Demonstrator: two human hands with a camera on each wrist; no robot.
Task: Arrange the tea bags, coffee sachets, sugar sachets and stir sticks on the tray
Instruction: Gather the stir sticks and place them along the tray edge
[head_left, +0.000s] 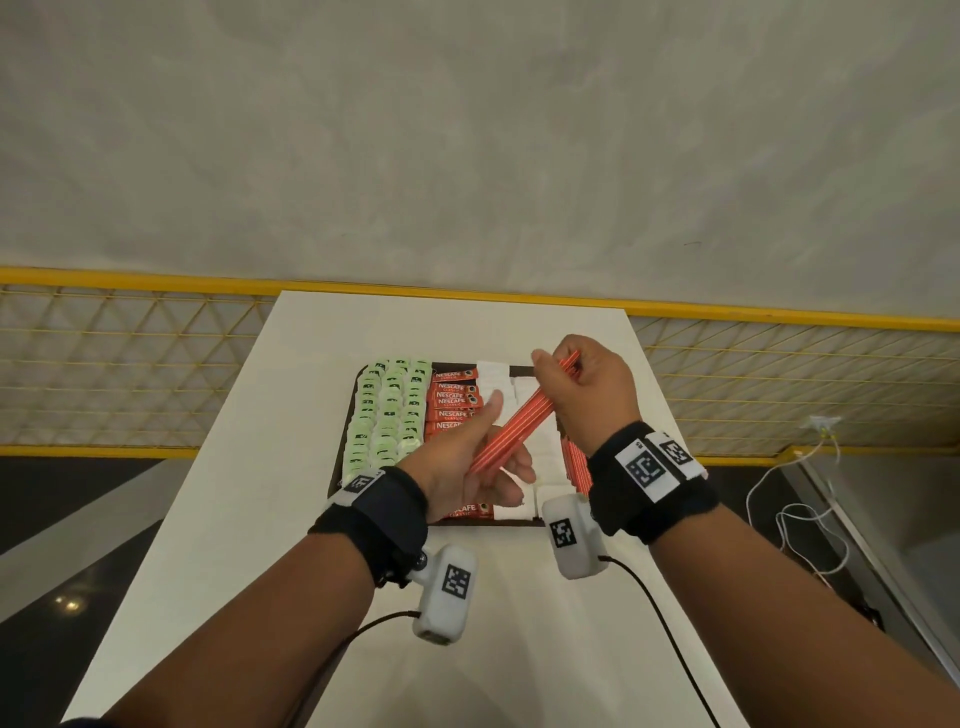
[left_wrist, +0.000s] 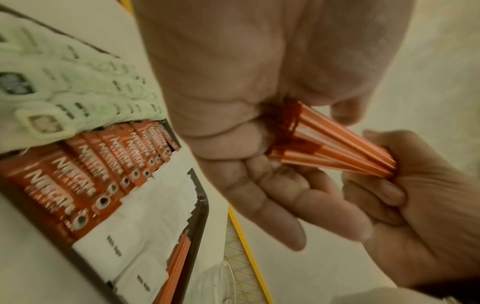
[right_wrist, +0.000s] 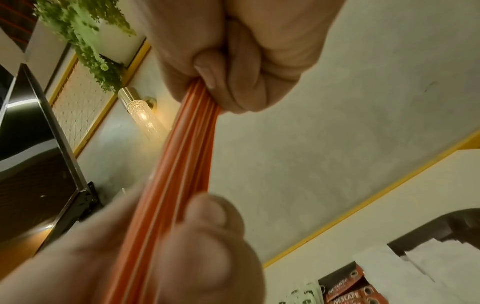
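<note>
Above the tray, both hands hold one bundle of orange stir sticks (head_left: 519, 421), slanting from lower left to upper right. My left hand (head_left: 483, 457) cups and grips its near end, thumb raised. The far end is gripped in my right hand (head_left: 576, 384). The left wrist view shows the stir sticks (left_wrist: 337, 148) butting into the left palm. The dark tray (head_left: 452, 366) holds green tea bags (head_left: 387, 415) at left, then red coffee sachets (head_left: 454, 402), white sugar sachets (head_left: 498, 384), and more stir sticks (head_left: 576, 462) along its right side.
The tray sits on a narrow white table (head_left: 270, 467) against a grey wall. A yellow-framed mesh railing (head_left: 130, 364) runs behind the table on both sides. White cables (head_left: 800, 519) lie on the floor at right. Bare tabletop lies left of and in front of the tray.
</note>
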